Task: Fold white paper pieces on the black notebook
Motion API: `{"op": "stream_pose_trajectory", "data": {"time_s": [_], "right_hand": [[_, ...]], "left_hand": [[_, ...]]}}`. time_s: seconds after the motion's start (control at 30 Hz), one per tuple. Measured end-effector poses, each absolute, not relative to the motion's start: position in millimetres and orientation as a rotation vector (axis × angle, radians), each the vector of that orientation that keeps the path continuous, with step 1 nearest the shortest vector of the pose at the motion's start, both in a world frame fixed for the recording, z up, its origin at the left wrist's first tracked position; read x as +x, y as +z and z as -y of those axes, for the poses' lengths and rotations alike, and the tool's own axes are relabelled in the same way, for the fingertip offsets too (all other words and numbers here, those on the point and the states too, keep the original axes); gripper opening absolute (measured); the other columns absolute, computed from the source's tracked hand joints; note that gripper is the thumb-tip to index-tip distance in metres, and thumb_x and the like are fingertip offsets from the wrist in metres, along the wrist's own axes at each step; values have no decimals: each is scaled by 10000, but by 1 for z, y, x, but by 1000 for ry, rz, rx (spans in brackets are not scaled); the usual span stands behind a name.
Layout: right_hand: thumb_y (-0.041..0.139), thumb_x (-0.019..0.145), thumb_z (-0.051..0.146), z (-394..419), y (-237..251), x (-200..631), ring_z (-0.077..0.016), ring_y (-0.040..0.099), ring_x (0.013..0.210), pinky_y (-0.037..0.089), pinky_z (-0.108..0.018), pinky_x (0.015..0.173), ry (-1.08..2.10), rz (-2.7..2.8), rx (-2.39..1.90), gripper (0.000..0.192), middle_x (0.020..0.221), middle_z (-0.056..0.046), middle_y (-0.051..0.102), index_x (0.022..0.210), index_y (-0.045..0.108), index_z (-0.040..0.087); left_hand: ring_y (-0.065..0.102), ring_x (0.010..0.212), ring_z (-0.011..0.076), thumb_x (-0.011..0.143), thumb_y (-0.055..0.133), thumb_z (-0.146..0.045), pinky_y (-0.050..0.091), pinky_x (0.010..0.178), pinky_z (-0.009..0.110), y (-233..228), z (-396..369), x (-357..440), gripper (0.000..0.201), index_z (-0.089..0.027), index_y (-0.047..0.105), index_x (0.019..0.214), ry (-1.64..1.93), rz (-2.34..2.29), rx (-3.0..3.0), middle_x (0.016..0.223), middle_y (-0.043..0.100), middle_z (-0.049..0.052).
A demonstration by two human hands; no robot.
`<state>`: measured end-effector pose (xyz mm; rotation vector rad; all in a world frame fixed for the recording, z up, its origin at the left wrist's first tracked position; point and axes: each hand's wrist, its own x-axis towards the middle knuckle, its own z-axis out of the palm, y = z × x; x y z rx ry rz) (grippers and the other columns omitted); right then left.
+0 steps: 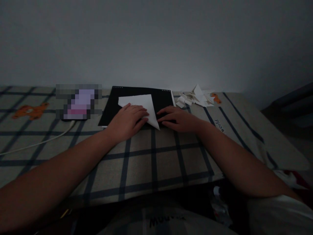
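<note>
- One folded white paper (143, 106), roughly triangular, lying just above the middle of the frame on one black board (137, 93).
- Long axis running diagonally from upper left to lower right; sharp tip pointing toward the lower right, just past the board's near edge and over the checked cloth (151, 156); blunt wide end toward the upper left.
- Left hand (127, 120) laid flat, palm down, fingers spread across the lower left part of the paper, pressing rather than gripping; nothing closed in it.
- Right hand (177, 119) also flat and open, fingertips resting on the board just right of the paper's long edge, near the tip; touching the paper or only beside it: cannot tell in the dim light.
- One loose heap of white paper scraps (195, 97) at the upper right of the board, well apart from both hands; number of scraps too jumbled to count.
- One blurred-out object (78, 101) left of the board, with one pale cable (44, 140) trailing toward the left edge of the frame.
- Two orange bear figures printed on the cloth: one at far left (30, 111), one beside the scraps (216, 98).
</note>
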<state>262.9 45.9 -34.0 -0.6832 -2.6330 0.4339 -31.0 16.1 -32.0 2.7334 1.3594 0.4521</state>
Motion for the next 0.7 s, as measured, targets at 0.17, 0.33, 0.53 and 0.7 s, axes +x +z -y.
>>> {"op": "stream_pose_trajectory", "data": {"time_s": [0.17, 0.33, 0.53, 0.7], "right_hand": [[657, 1097, 263, -53, -40, 266, -337, 697, 1449, 552, -594, 1245, 406, 2577, -843, 404, 1570, -161, 743, 1467, 817, 233], [683, 1098, 321, -60, -46, 270, -342, 647, 1526, 509, -600, 1305, 438, 2610, -947, 435, 1654, -173, 682, 1504, 791, 211], [675, 1105, 319, -61, -43, 270, -335, 638, 1533, 501, -588, 1314, 436, 2628, -969, 430, 1650, -165, 684, 1504, 790, 209], [664, 1112, 299, -56, -40, 266, -344, 660, 1494, 520, -607, 1283, 357, 2630, -1000, 424, 1622, -169, 701, 1509, 787, 213]], "left_hand": [[700, 1469, 378, 1124, 448, -436, 395, 1358, 701, -33, -17, -31, 501, -178, 801, 1367, 447, -1343, 2715, 1496, 788, 179], [705, 1462, 375, 1120, 439, -440, 375, 1367, 712, -33, -18, -31, 513, -174, 796, 1377, 416, -1300, 2716, 1506, 783, 177], [711, 1451, 366, 1120, 446, -445, 372, 1372, 702, -35, -19, -31, 497, -196, 801, 1362, 425, -1285, 2711, 1506, 783, 166], [698, 1477, 358, 1125, 434, -445, 311, 1401, 705, -36, -19, -30, 515, -177, 797, 1373, 432, -1258, 2713, 1524, 774, 175]]}}
